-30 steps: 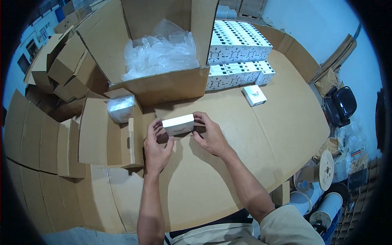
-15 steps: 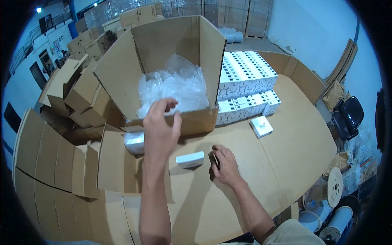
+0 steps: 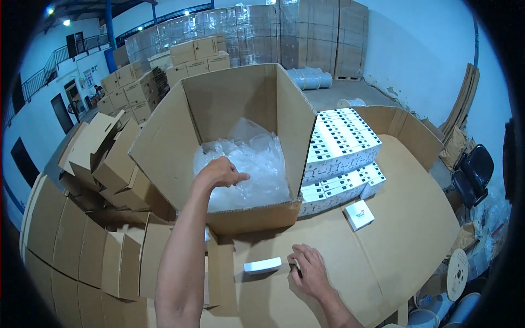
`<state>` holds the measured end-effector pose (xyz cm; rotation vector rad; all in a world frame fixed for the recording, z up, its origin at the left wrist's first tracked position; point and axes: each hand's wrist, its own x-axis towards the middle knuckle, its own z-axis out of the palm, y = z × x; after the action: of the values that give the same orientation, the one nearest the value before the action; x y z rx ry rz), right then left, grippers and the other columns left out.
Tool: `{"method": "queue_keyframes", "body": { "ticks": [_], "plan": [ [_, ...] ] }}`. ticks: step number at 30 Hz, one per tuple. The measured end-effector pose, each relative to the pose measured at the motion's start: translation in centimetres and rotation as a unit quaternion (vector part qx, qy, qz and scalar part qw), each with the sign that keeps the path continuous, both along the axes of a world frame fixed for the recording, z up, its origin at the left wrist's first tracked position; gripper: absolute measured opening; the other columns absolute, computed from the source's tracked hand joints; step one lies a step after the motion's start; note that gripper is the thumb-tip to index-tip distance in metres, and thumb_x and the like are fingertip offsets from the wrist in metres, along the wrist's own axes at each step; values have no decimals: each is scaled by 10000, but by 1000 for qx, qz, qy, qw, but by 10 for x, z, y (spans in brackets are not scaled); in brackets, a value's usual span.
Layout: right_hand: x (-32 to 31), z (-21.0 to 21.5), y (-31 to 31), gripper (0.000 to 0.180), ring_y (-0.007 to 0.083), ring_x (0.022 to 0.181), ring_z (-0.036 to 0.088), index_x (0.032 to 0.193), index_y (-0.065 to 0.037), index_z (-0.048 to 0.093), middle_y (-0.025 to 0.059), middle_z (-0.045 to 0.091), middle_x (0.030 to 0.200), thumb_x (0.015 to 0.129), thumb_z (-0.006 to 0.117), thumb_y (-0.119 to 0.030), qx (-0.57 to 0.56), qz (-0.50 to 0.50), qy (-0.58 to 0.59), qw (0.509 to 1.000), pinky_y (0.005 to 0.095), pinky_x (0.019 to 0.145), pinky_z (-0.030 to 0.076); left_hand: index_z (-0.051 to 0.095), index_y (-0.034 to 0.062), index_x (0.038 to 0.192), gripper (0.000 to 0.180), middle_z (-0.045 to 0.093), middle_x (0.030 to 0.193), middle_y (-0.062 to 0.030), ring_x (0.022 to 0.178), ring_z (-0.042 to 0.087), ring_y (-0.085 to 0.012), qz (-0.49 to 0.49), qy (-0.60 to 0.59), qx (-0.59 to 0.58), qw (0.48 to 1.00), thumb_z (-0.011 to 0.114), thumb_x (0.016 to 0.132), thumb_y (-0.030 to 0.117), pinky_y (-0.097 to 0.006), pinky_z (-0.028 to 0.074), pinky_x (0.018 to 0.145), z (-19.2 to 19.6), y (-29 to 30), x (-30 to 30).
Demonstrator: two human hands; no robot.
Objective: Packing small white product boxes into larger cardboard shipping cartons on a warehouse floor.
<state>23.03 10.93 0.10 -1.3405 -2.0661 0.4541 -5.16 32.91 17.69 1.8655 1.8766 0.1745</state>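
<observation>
Head view: small white box (image 3: 263, 265) flat on cardboard-covered table (image 3: 415, 218), just left of right hand (image 3: 310, 270). Right hand palm down, fingers loosely curled, fingertips beside box, gripping nothing. Left hand (image 3: 221, 173) inside big open carton (image 3: 240, 147), fingers curled over clear bags (image 3: 257, 164); grip unclear. Stacked white boxes (image 3: 342, 150) right of carton.

Stacked white small boxes (image 3: 342, 150) stand in rows at the table's far right; a lone white box with a red mark (image 3: 359, 214) lies near them. Folded cardboard cartons (image 3: 104, 158) pile up left; a black chair (image 3: 470, 172) and a wooden spool (image 3: 458, 273) sit right.
</observation>
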Motion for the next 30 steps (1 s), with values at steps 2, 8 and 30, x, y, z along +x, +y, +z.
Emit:
{"method": "queue_keyframes", "body": {
  "ticks": [2,8,30],
  "plan": [
    [-2,1,3,344,378,1326,503,1133,-74,636,160,571,1353,791,673,-65,5,3,1,1000,536,1148,358,811,60,838,399,765,812,-107,751,708,-235,-48,-30,40,998,797,828,458,-391,563,743,-4,8,-13],
    [-4,7,5,326,355,1316,507,1113,-86,643,146,573,1349,791,689,-67,0,4,1,1000,534,1150,351,762,21,926,297,744,826,-118,782,699,-190,-42,-128,104,985,808,863,308,-369,567,697,16,8,-27],
    [3,49,-1,271,215,1100,649,1200,-12,647,110,683,1157,986,645,-179,-49,-10,328,943,348,962,506,481,46,1087,112,745,930,-102,937,698,-122,-98,-351,300,881,544,1086,138,-297,527,864,73,-222,6]
  ]
}}
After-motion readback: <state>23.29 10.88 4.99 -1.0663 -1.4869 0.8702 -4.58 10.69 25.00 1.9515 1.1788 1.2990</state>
